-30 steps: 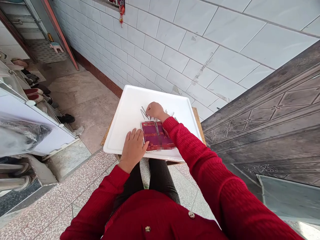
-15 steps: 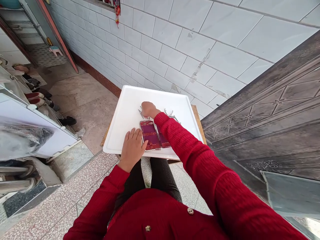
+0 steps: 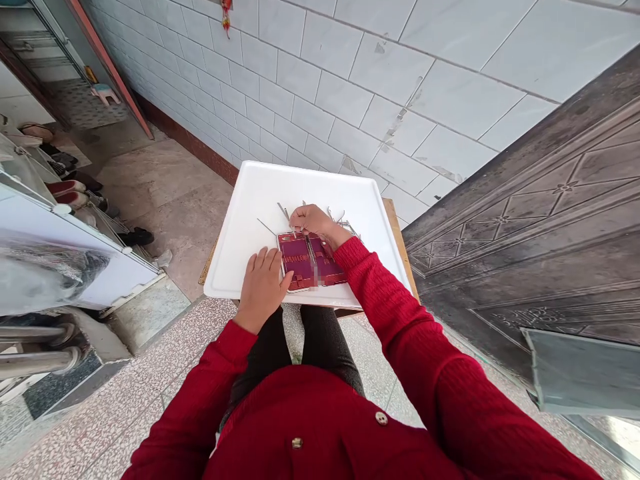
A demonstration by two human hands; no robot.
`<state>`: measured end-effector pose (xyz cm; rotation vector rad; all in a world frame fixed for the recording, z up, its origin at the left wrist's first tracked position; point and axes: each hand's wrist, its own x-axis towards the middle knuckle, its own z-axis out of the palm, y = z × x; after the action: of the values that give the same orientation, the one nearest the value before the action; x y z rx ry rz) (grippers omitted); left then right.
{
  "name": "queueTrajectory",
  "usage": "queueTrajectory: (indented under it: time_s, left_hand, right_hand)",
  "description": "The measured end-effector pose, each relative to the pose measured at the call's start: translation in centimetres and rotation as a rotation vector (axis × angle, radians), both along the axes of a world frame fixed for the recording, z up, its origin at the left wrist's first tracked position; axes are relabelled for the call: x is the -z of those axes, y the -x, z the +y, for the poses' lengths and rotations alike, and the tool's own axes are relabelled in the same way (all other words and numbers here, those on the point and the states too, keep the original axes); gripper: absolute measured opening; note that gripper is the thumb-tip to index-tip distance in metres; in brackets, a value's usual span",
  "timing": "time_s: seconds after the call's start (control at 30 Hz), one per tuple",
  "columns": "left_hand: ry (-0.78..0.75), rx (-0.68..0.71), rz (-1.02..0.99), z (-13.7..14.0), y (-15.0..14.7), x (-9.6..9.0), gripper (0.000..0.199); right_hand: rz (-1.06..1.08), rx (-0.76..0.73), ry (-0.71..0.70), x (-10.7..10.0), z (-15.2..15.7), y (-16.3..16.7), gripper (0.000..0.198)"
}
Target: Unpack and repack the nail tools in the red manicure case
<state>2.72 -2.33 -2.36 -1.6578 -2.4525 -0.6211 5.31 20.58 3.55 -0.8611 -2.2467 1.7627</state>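
An open zip case (image 3: 300,267) with a purple lining, red trim and elastic loops lies near the front edge of a white tray (image 3: 235,267). My left hand (image 3: 263,283) rests flat with fingers spread, its thumb at the case's left side. Over the case's top edge, my right hand (image 3: 313,222) is closed in a pinch on what looks like a slim metal tool, mostly hidden by the fingers. Slim metal tools (image 3: 283,211) lie just left of and behind that hand. More metal tools (image 3: 350,228) lie to its right, partly covered by the wrist.
The tray sits on a wooden stand (image 3: 393,220) against a tiled wall (image 3: 280,87). A dark patterned metal door (image 3: 525,207) is at the right. On the left stand a rack with shoes (image 3: 73,193) and a white panel (image 3: 65,247).
My right hand has moved from the loose tools toward me and slightly right, over the case's top edge. A thin tool left of the case now shows. My left hand stays beside the case.
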Motion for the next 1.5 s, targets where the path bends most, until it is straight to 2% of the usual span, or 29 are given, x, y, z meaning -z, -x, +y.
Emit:
queueTrajectory:
  time_s: [0.1, 0.23, 0.37, 0.43, 0.6, 0.77, 1.0, 1.17, 1.4, 1.5]
  left_hand:
    - [-0.013, 0.001, -0.003, 0.1, 0.1, 0.1, 0.054]
    - [-0.029, 0.011, -0.003, 0.1, 0.2, 0.2, 0.053]
    - [-0.040, 0.012, -0.008, 0.0, 0.2, 0.2, 0.053]
    - [-0.043, 0.012, -0.005, 0.0, 0.2, 0.2, 0.054]
    - [-0.043, 0.012, -0.007, 0.0, 0.1, 0.1, 0.055]
    - [-0.034, -0.007, 0.002, 0.0, -0.1, -0.1, 0.053]
    - [-0.057, -0.228, -0.065, 0.0, 2.3, 0.2, 0.077]
    - [-0.048, -0.187, -0.028, 0.1, 3.0, 0.8, 0.077]
    - [-0.052, -0.148, -0.017, 0.0, 2.9, 0.7, 0.074]
    - [-0.055, -0.148, -0.020, 0.0, 2.8, 0.7, 0.074]
  right_hand:
    - [0.099, -0.015, 0.125, 1.3, -1.0, -1.3, 0.019]
    - [0.154, -0.030, 0.198, 2.7, -2.4, -2.0, 0.022]
    - [0.243, -0.059, 0.198, 3.2, -3.3, -2.1, 0.058]
    - [0.280, -0.053, 0.175, 3.3, -3.5, -2.2, 0.062]
    - [0.255, 0.012, 0.095, 3.4, -3.9, -2.4, 0.051]
    - [0.217, 0.015, -0.004, 3.2, -4.1, -2.5, 0.047]
    - [0.173, -0.018, -0.090, 3.7, -3.6, -2.2, 0.046]
    - [0.173, -0.038, -0.138, 4.2, -3.5, -2.2, 0.044]
    - [0.153, 0.009, -0.262, 3.9, -3.8, -2.2, 0.021]
    - [0.146, 0.032, -0.293, 4.0, -4.0, -2.1, 0.022]
